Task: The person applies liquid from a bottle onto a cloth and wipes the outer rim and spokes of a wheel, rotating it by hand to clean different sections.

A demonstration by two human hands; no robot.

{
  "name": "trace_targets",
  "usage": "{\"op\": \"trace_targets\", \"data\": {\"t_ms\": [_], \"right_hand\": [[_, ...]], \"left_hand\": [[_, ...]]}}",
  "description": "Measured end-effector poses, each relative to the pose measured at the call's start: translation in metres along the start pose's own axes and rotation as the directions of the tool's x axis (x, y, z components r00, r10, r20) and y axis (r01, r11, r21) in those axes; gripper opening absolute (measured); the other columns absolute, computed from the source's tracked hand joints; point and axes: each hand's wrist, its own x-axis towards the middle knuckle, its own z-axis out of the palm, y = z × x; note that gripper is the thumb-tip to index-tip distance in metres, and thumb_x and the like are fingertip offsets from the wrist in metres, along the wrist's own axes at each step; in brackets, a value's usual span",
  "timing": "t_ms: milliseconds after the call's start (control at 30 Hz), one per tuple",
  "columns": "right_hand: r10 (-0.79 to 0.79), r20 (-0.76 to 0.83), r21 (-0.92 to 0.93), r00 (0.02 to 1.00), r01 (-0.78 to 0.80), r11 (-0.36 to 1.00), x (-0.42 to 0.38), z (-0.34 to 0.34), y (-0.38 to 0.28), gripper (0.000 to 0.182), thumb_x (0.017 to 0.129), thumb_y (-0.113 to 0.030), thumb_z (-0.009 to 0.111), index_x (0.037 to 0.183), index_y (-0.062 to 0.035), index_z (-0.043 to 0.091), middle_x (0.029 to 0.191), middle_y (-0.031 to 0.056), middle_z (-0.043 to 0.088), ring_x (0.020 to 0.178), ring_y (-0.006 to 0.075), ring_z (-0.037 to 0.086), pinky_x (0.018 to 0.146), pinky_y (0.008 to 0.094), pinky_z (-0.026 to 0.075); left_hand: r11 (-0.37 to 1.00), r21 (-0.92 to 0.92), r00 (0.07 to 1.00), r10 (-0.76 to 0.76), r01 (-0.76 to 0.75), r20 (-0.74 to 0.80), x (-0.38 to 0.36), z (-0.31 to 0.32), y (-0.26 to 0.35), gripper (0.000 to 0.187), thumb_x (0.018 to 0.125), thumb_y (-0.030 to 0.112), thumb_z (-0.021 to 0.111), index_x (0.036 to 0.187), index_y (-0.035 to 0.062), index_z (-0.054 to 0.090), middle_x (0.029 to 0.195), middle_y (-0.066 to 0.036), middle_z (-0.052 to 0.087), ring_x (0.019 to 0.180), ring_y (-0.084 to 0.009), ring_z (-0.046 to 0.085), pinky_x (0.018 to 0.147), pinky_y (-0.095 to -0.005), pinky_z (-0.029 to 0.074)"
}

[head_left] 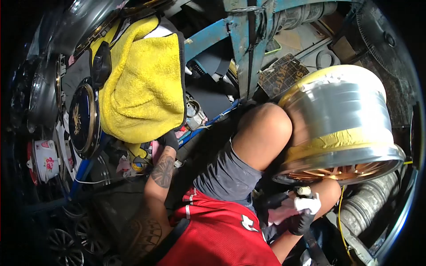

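Observation:
My left hand (pixel 169 140), in a black glove, reaches to the lower edge of a thick yellow towel (pixel 144 84) with dark trim. Its fingers are hidden under the towel and in shadow. Over my lap, my gloved right hand (pixel 302 223) is closed around a crumpled white and pinkish cloth (pixel 307 204). A small object with a pale round top (pixel 303 191) sticks up at the cloth; I cannot tell what it is. Just beyond that hand stands a large silver wheel rim (pixel 341 111) with copper-coloured spokes, yellow masking tape (pixel 350 138) around its barrel and my knee against its side.
A blue steel frame (pixel 240 53) rises ahead. At left are a round dark emblem disc (pixel 84 119) and a white flowered pot (pixel 45 160). A patterned board (pixel 284 75) lies behind the rim, with a ribbed duct (pixel 370 201) below it. Dark wheels (pixel 64 246) fill the lower left.

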Motion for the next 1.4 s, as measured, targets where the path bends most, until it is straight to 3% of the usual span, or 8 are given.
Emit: {"op": "trace_targets", "data": {"t_ms": [133, 300, 533, 700, 833, 1000, 1067, 1400], "right_hand": [[-0.069, 0.365, -0.415, 0.928, 0.228, 0.881, 0.034, 0.05, -0.096, 0.053, 0.103, -0.051, 0.053, 0.085, -0.0059, 0.075, 0.078, 0.0073, 0.073, 0.084, 0.0244, 0.069, 0.1, 0.0386, 0.045], [-0.38, 0.808, 0.08, 0.45, 0.555, 0.828, 0.077, 0.086, -0.157, 0.03, 0.102, -0.018, 0.061, 0.129, -0.0054, 0.067, 0.133, 0.0122, 0.068, 0.115, 0.0242, 0.067, 0.091, 0.0405, 0.054], [-0.688, 0.615, 0.508, 0.386, 0.473, 0.72, 0.062, 0.212, -0.155, 0.049, 0.109, -0.048, 0.044, 0.107, -0.0015, 0.06, 0.087, 0.017, 0.065, 0.078, 0.0354, 0.064, 0.082, 0.0445, 0.051], [-0.102, 0.844, 0.103, 0.526, 0.027, 0.994, 0.055, 0.224, -0.079, 0.062, 0.105, -0.059, 0.043, 0.113, -0.0014, 0.065, 0.091, 0.0189, 0.07, 0.084, 0.0341, 0.068, 0.081, 0.0451, 0.051], [-0.165, 0.771, 0.184, 0.615, 0.033, 0.982, 0.055, 0.241, -0.027, 0.057, 0.106, -0.053, 0.045, 0.108, 0.0007, 0.064, 0.094, 0.0177, 0.068, 0.089, 0.0284, 0.064, 0.086, 0.0414, 0.05], [-0.268, 0.685, 0.162, 0.678, 0.216, 0.963, 0.064, 0.239, -0.008, 0.051, 0.108, -0.045, 0.045, 0.111, 0.0014, 0.065, 0.099, 0.0195, 0.068, 0.09, 0.0302, 0.063, 0.088, 0.0422, 0.049], [-0.148, 0.693, 0.111, 0.706, 0.099, 0.989, 0.066, 0.246, -0.008, 0.052, 0.108, -0.046, 0.044, 0.109, 0.0015, 0.066, 0.097, 0.0217, 0.069, 0.089, 0.0342, 0.064, 0.086, 0.0438, 0.05], [0.026, 0.746, -0.019, 0.665, -0.017, 1.0, 0.072, 0.242, -0.027, 0.071, 0.103, -0.059, 0.047, 0.103, 0.0084, 0.067, 0.091, 0.028, 0.069, 0.082, 0.0375, 0.067, 0.081, 0.0458, 0.052]], "left_hand": [[0.994, 0.105, 0.993, -0.029, 0.017, 0.116, 0.023, -0.018, 0.021, 0.018, 0.098, 0.018, 0.056, 0.111, 0.0071, 0.063, 0.098, -0.002, 0.059, 0.09, -0.0141, 0.059, 0.085, -0.0307, 0.049], [0.9, 0.436, 0.909, -0.179, -0.004, 0.377, 0.014, 0.0, 0.023, 0.018, 0.098, 0.019, 0.056, 0.11, 0.0072, 0.064, 0.101, -0.002, 0.06, 0.091, -0.0145, 0.06, 0.086, -0.0312, 0.05], [0.557, 0.827, 0.856, -0.388, -0.078, 0.342, -0.072, -0.03, 0.04, 0.019, 0.099, 0.02, 0.055, 0.109, 0.0073, 0.064, 0.105, -0.003, 0.062, 0.093, -0.0152, 0.061, 0.087, -0.0317, 0.05], [0.302, 0.934, 0.734, -0.589, -0.189, 0.339, -0.144, -0.083, 0.058, 0.019, 0.099, 0.021, 0.055, 0.109, 0.0074, 0.064, 0.107, -0.004, 0.063, 0.094, -0.0156, 0.062, 0.088, -0.0321, 0.051], [0.051, -0.221, -0.201, -0.647, -0.974, 0.736, -0.073, -0.096, 0.064, 0.029, 0.084, 0.023, 0.067, 0.109, 0.008, 0.066, 0.106, -0.017, 0.062, 0.101, -0.0393, 0.057, 0.088, -0.0469, 0.046], [0.545, 0.721, 0.537, -0.488, -0.428, 0.688, -0.149, 0.022, 0.094, 0.029, 0.092, 0.024, 0.07, 0.108, 0.0003, 0.067, 0.102, -0.01, 0.07, 0.089, -0.0179, 0.07, 0.078, -0.0341, 0.059], [0.143, 0.49, 0.465, -0.179, -0.86, 0.867, -0.128, 0.043, 0.129, 0.076, 0.08, 0.025, 0.084, 0.143, 0.0047, 0.048, 0.137, -0.011, 0.059, 0.117, -0.0247, 0.062, 0.103, -0.0406, 0.053], [0.905, -0.094, 0.391, 0.27, -0.414, 0.88, -0.31, 0.152, 0.104, 0.105, 0.086, 0.078, 0.06, 0.158, 0.0084, 0.03, 0.151, -0.019, 0.046, 0.134, -0.0373, 0.049, 0.115, -0.0569, 0.04]]}}
